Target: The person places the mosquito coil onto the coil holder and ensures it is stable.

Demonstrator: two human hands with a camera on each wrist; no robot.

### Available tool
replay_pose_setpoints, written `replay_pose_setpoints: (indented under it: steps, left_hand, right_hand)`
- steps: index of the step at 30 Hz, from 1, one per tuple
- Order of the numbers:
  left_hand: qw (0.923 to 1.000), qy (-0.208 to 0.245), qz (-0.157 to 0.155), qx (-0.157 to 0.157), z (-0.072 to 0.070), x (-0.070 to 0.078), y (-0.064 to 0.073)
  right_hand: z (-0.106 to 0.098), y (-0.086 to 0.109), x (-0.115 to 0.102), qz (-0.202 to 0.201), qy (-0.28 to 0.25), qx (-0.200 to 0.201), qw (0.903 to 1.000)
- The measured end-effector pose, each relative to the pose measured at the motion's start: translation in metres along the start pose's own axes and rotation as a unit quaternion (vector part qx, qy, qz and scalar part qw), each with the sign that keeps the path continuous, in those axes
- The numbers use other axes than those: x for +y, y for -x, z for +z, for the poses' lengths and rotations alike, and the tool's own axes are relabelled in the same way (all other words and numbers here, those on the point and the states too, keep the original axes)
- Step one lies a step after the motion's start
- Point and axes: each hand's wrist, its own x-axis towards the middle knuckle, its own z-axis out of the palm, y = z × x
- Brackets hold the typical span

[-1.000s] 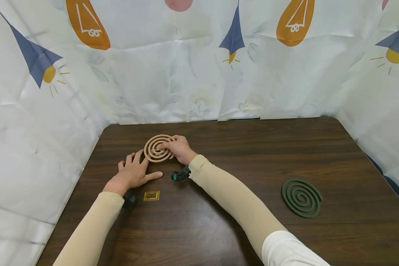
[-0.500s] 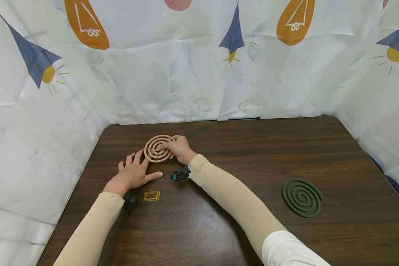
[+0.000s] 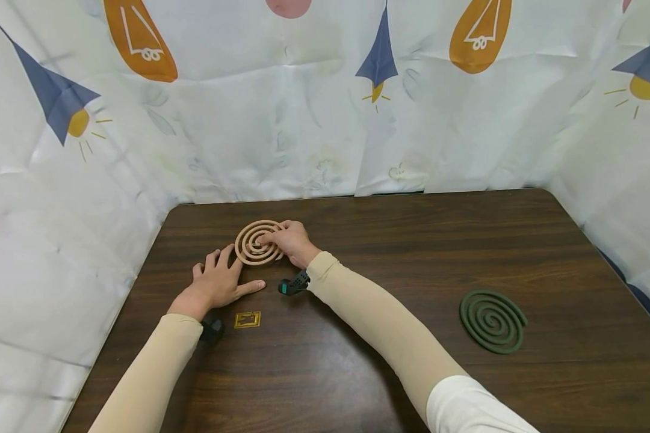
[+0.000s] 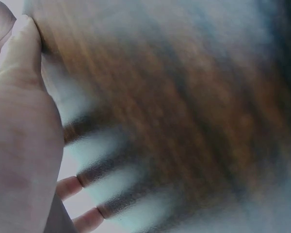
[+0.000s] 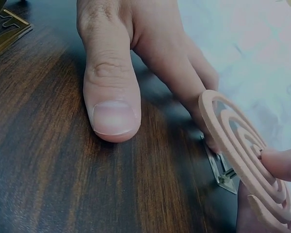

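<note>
My right hand [image 3: 294, 243] pinches a tan mosquito coil [image 3: 249, 246] between thumb and fingers, at the far left of the table. In the right wrist view the coil tilts above a small metal coil stand [image 5: 226, 180]. One fingertip of my left hand [image 3: 216, 284] touches that stand in the same view. My left hand lies spread on the table, palm down, and its fingers reach the coil's left edge in the head view. Closer to me sits a gold-coloured metal stand [image 3: 247, 319] in a square frame shape.
A dark green mosquito coil [image 3: 492, 322] lies flat on the right part of the brown wooden table [image 3: 390, 252]. White printed cloth [image 3: 303, 120] hangs behind the table and at both sides. Each wrist wears a dark camera band.
</note>
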Motion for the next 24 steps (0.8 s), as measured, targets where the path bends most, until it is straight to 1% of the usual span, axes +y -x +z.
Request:
replay_pose_setpoints:
  steps: [5,10,14,20,24]
  left_hand:
    - [1.0000,0.003,0.001,-0.002,-0.0021,0.0009,0.0008]
    - [1.0000,0.005,0.002,-0.003,-0.0039,0.0023,0.0009]
    - [1.0000,0.006,0.002,-0.003,-0.0034,0.0025,0.0009]
    - [1.0000,0.007,0.001,-0.003,-0.0022,0.0016,0.0007]
    - [1.0000,0.005,0.000,-0.001,-0.0015,0.0008,0.0014]
  right_hand:
    - [0.0001,-0.0002,-0.0005,0.001,0.000,0.005,1.0000]
    - [-0.0015,-0.0016,-0.0006,0.005,-0.002,0.001,1.0000]
    - [-0.0023,-0.0024,0.0002,0.006,-0.008,-0.005,0.9999]
    - [-0.0019,-0.0032,0.0008,0.011,-0.031,-0.011,0.9994]
    - [-0.0012,-0.0036,0.0011,0.017,-0.024,-0.005,0.9996]
